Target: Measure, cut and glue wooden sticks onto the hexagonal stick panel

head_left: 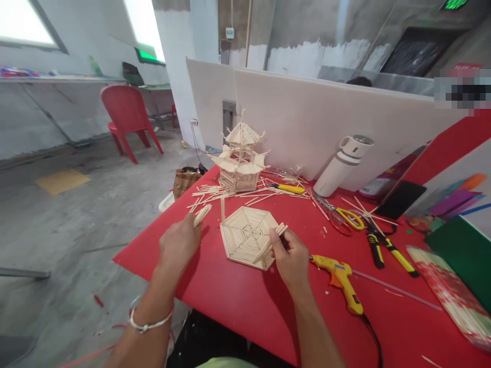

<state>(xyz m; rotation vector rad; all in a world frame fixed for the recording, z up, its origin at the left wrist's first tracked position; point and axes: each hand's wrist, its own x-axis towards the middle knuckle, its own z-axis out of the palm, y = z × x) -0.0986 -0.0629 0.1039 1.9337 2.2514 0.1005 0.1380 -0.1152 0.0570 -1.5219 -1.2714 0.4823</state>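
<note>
My left hand [180, 240] is closed around a small bundle of wooden sticks [202, 215], raised at the left side of the red table. Fingers of my right hand [289, 254] pinch a few short wooden sticks [282, 228] above the right edge of a flat polygonal panel [245, 237]. That panel is built of sticks laid in rings and lies flat between my hands. One upright stick [223, 209] stands at its back left corner. Behind it rises a tiered stick pagoda [240, 163], with loose sticks [207, 197] scattered about its base.
A yellow glue gun [341, 278] lies right of my right hand, its cord running off the front. Farther right are pliers [387, 248], scissors [349, 217], a white flask [341, 166] and a bag of sticks [448, 291]. A yellow-handled cutter [289, 188] lies near the pagoda.
</note>
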